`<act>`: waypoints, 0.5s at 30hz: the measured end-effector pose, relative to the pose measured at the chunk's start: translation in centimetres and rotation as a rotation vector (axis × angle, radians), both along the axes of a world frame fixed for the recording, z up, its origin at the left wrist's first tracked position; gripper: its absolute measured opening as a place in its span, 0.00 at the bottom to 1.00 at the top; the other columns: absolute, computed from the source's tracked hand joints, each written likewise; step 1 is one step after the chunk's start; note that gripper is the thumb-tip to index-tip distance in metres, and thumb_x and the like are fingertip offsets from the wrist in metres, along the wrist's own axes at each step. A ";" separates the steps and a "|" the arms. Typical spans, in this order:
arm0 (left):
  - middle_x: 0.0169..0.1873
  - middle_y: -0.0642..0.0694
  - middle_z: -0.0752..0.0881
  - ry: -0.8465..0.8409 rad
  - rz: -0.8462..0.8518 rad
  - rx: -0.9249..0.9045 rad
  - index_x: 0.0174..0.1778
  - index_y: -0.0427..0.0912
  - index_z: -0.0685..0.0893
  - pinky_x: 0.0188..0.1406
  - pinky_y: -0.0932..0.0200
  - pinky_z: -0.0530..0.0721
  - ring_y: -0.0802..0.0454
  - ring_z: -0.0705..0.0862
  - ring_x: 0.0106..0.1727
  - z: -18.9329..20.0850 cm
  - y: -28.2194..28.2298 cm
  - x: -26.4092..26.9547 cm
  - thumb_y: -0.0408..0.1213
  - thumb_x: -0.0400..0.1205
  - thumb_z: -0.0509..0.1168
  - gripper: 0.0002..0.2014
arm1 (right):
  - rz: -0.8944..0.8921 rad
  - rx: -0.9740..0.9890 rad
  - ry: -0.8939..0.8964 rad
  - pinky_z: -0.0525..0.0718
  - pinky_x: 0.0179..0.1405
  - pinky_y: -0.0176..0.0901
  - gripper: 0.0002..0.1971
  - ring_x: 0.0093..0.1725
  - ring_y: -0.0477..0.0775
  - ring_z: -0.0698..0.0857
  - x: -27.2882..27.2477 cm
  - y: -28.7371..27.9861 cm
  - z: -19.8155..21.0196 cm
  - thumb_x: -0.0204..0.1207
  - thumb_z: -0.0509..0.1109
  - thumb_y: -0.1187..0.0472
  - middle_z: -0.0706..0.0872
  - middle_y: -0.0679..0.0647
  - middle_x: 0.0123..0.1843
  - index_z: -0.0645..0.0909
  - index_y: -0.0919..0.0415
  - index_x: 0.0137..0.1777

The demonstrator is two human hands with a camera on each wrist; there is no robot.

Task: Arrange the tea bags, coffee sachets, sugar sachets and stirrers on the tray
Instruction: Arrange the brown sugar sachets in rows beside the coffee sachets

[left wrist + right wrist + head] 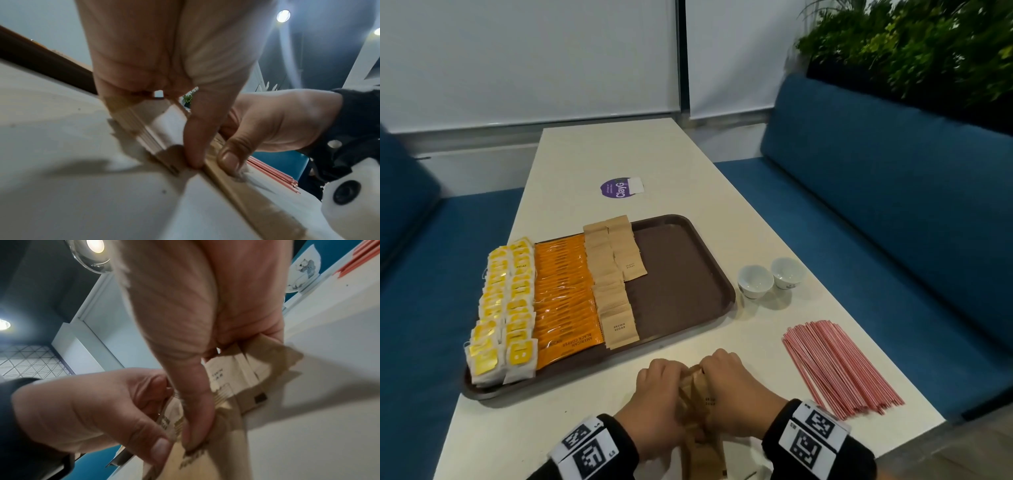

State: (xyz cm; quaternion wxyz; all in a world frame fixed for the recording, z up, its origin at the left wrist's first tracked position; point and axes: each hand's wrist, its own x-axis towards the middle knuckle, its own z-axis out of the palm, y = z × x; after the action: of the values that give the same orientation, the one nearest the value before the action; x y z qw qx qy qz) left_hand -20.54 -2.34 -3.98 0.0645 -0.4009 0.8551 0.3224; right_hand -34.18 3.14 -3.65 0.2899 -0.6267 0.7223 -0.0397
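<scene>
A brown tray (681, 260) holds rows of yellow tea bags (503, 308), orange coffee sachets (565, 291) and brown sugar sachets (613, 274); its right part is bare. In front of the tray, both hands grip a stack of brown sugar sachets (697, 397) standing on edge on the table. My left hand (657, 401) holds the stack's left side and my right hand (729, 387) its right side. The left wrist view shows the stack (148, 129) pinched between thumbs and fingers; the right wrist view shows the sachets (232, 378) the same way. Red-and-white stirrers (839, 366) lie loose at the right.
Two small white cups (770, 279) stand right of the tray. A purple round sticker (619, 187) lies further back on the white table (585, 154). Blue bench seats flank the table, with plants behind the right one.
</scene>
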 end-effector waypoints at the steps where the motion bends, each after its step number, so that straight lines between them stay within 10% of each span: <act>1: 0.66 0.53 0.61 0.022 0.002 0.039 0.70 0.54 0.59 0.62 0.65 0.67 0.55 0.61 0.65 0.0 0.1 0.0 0.45 0.72 0.72 0.35 | 0.002 0.008 0.005 0.74 0.54 0.44 0.27 0.60 0.53 0.66 0.0 0.0 0.0 0.67 0.77 0.56 0.67 0.54 0.61 0.69 0.59 0.62; 7: 0.74 0.55 0.56 0.003 -0.022 0.090 0.80 0.55 0.44 0.76 0.55 0.63 0.51 0.57 0.75 0.0 0.2 0.4 0.51 0.64 0.78 0.57 | 0.031 -0.031 0.036 0.75 0.54 0.44 0.23 0.59 0.54 0.68 0.1 -0.1 0.0 0.69 0.75 0.56 0.70 0.56 0.60 0.71 0.60 0.60; 15: 0.61 0.56 0.77 0.093 0.087 0.157 0.71 0.55 0.63 0.64 0.59 0.78 0.58 0.78 0.61 0.1 0.3 -0.1 0.45 0.65 0.78 0.41 | -0.017 -0.066 -0.049 0.79 0.46 0.44 0.22 0.52 0.52 0.76 0.0 0.1 -0.1 0.64 0.75 0.60 0.77 0.50 0.52 0.72 0.56 0.57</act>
State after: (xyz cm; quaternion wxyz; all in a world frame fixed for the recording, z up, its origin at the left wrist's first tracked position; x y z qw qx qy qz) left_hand -20.64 -2.04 -3.87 0.0422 -0.4160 0.8110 0.4092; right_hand -34.21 3.24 -3.73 0.2863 -0.6286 0.7186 -0.0813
